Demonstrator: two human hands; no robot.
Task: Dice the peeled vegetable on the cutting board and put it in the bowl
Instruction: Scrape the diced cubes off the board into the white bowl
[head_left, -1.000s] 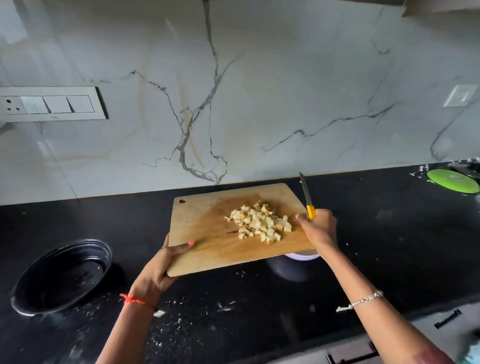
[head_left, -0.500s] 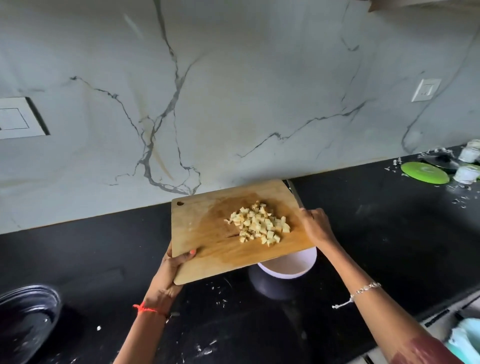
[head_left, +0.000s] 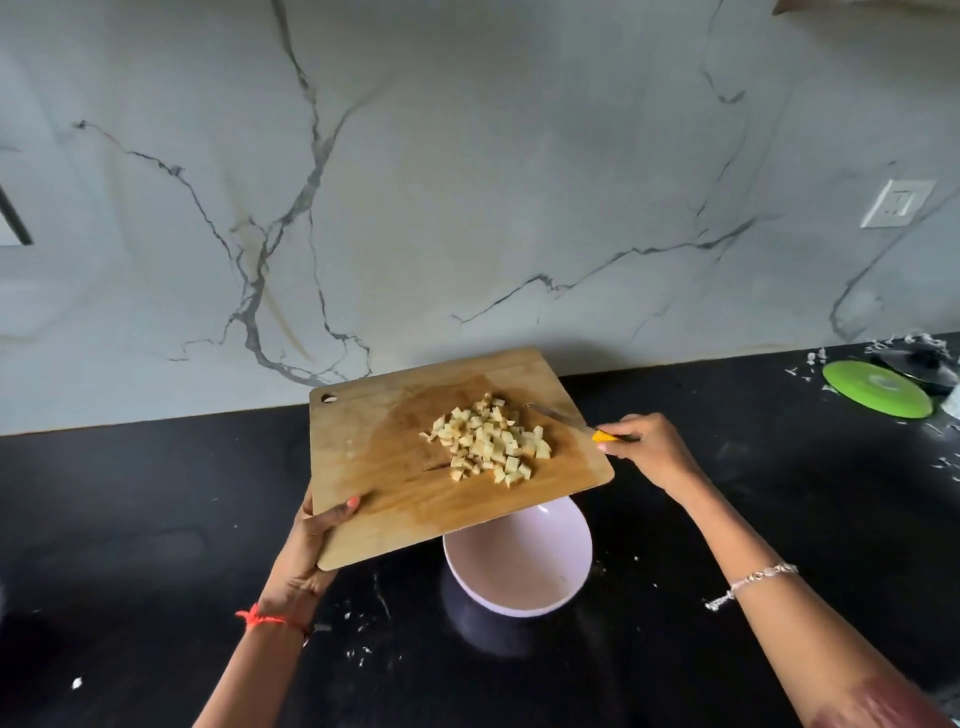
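A wooden cutting board (head_left: 395, 499) is lifted off the black counter and held over a pale pink bowl (head_left: 519, 571). My left hand (head_left: 317, 540) grips the board's near left corner, thumb on top. A heap of pale yellow diced vegetable (head_left: 488, 441) lies on the board's right half. My right hand (head_left: 644, 447) holds a yellow-handled knife (head_left: 571, 421) at the board's right edge, its blade lying across the board just right of the dice. The bowl looks empty inside, and its far part is hidden under the board.
A green lid (head_left: 878, 387) and a dark object lie at the far right of the counter among white scraps. More white scraps dot the counter near the bowl. A marble wall with a socket (head_left: 896, 203) rises behind the counter.
The board has shifted right so more of the bowl shows beneath it. My right hand has swung the knife blade down onto the board beside the dice. The black basin has left the view.
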